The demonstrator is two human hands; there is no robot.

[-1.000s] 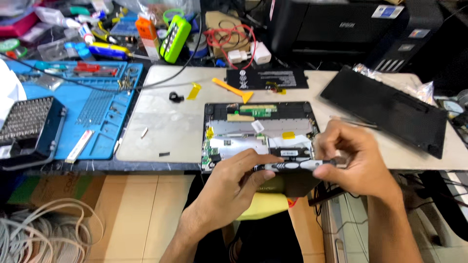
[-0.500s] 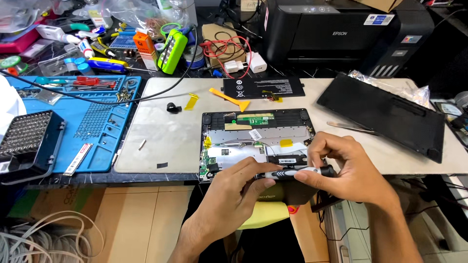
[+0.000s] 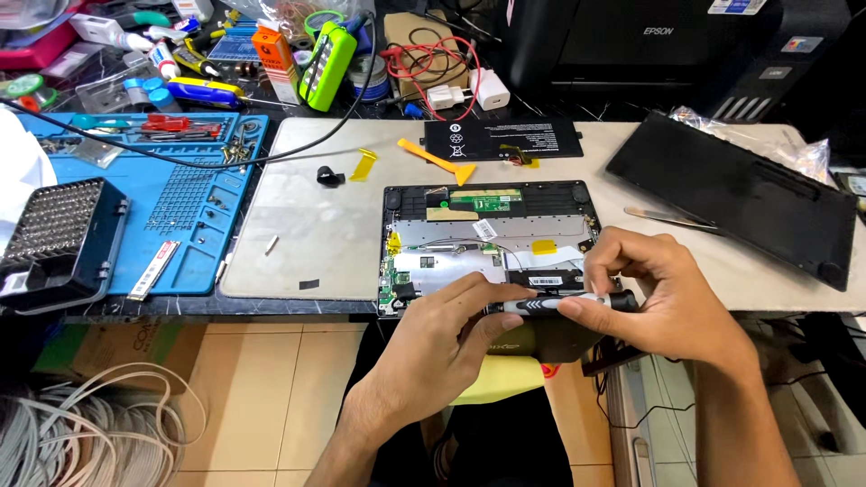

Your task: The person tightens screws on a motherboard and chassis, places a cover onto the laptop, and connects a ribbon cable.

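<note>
Since a second ago: right hand [image 3: 663,293] shifted from a pinch at the screwdriver's [image 3: 564,305] end to a grip along its barrel, thumb and forefinger now on the grey shaft. Left hand [image 3: 446,338] slid closer beneath, fingertips touching the tool's near end, just beside the right thumb. Screwdriver turned flatter, lying across both hands over the near edge of the opened laptop [image 3: 492,239].

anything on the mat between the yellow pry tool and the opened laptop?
Head view: nothing. Bare grey mat separates the pry tool from the laptop. The black battery lies just behind the tool, to its right.
</note>
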